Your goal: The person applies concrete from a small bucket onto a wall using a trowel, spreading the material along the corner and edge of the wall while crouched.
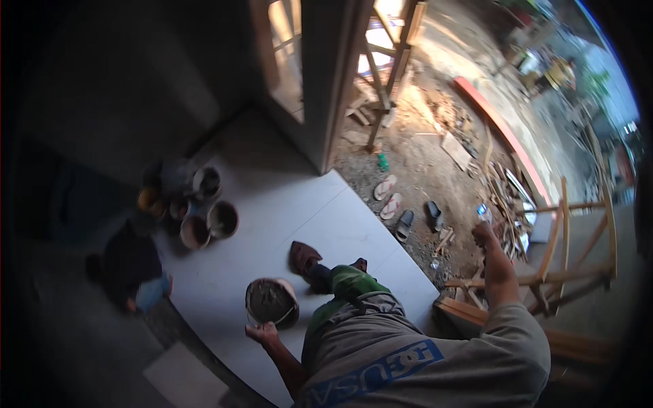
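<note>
My left hand [263, 332] is closed at the near rim of a pale bucket [288, 294], where its thin wire handle runs up to my fingers. Grey wet mortar [269, 303] fills much of it. Whether the bucket hangs or rests on the white floor [238, 265] I cannot tell. Stretched out to the right over the dirt ground, my right hand [484, 235] is closed. A small clear and blue thing, perhaps a plastic bottle [483, 212], shows right beyond its knuckles; whether the fingers grip it is unclear.
Several buckets [222, 219] stand together at the left, and a person [136, 268] in dark clothing crouches near them. Beyond the floor's edge lie pink-soled flip-flops [390, 206], dark slides [405, 226] and scrap wood [500, 183]. A wooden frame [564, 272] stands at the right.
</note>
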{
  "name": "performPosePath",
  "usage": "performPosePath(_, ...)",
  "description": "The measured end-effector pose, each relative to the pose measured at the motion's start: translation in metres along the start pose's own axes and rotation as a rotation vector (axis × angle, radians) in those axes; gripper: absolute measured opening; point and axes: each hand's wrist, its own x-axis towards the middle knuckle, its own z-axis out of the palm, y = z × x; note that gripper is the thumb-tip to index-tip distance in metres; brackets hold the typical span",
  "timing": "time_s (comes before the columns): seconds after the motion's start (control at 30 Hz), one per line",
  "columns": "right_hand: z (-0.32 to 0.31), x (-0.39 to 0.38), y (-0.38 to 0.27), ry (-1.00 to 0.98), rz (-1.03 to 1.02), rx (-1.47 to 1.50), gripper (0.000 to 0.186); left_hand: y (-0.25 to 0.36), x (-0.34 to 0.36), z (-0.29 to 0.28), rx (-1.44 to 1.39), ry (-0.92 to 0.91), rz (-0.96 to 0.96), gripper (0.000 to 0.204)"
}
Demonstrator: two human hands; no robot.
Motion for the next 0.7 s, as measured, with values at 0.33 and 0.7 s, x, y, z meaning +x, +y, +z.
performPosePath(0.33, -0.007, 0.104, -0.352, -0.064, -0.462, 0.43, 0.016, 0.095, -0.006, -0.057, -0.247, 0.173, 0.056, 0.051)
performPosePath(0.7, -0.115, -0.16, -0.952, 0.032, -1.255, 0.263, 0.046, 0.138, 0.044, -0.254, -0.409, 0.387, 0.26, 0.032)
